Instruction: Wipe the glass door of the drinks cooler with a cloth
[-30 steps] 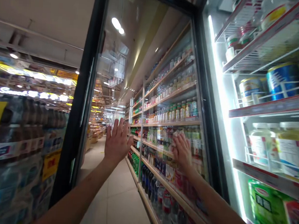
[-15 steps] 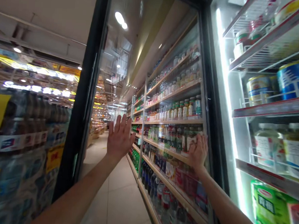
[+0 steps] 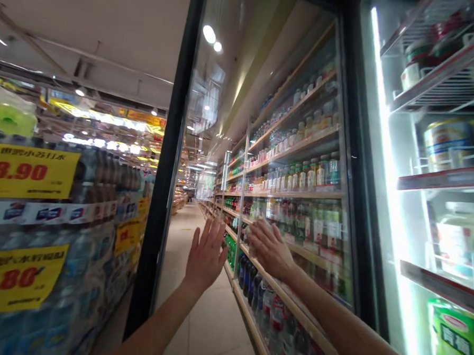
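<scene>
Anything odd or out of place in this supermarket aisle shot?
No spills or damage stand out. The one odd sight: the bare left hand and bare right hand are raised, open and empty, before the black-framed glass cooler door. Whether they touch the glass cannot be told.

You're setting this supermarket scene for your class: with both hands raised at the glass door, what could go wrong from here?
The left hand and right hand are raised at the black-framed glass door of a lit chiller. Pressing on it might swing the door unexpectedly and unbalance the person. A swinging door or stray arm could also knock the large labelled jars on the chiller shelves. The door's edge might pinch a hand.
</scene>
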